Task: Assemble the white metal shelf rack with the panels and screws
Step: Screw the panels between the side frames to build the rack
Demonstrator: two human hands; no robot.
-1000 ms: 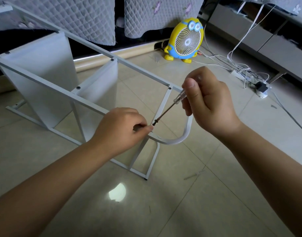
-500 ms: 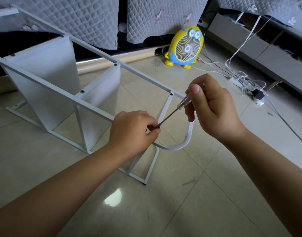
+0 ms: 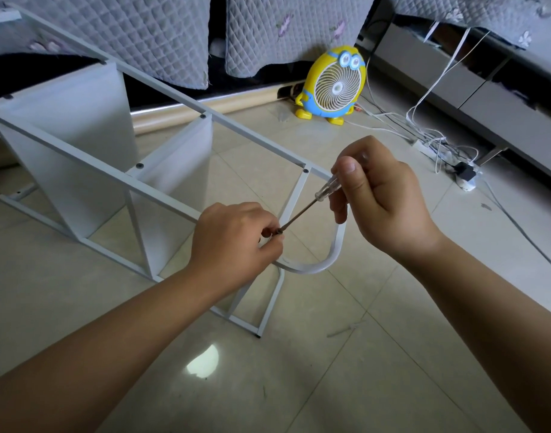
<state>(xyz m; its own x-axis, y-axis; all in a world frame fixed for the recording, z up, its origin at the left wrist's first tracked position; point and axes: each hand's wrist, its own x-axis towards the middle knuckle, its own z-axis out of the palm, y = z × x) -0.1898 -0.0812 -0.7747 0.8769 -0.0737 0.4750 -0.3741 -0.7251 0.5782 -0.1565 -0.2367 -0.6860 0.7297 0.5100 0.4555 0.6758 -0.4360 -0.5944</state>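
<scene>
Left hand (image 3: 236, 242) pinched small dark screw (image 3: 279, 231); right hand (image 3: 380, 195) gripped clear-handled screwdriver (image 3: 311, 201). White metal shelf rack (image 3: 162, 195) likely light, rigid; brace by rail.

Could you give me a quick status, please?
Left hand pinches screw at curved bar of rack. Right hand grips screwdriver, tip on screw. Nothing in the way.

Home living room, tiled floor (image 3: 393, 354), quilted sofa covers (image 3: 137, 35), cartoon desk fan (image 3: 332, 84), power strip (image 3: 466, 182) with tangled cables
</scene>
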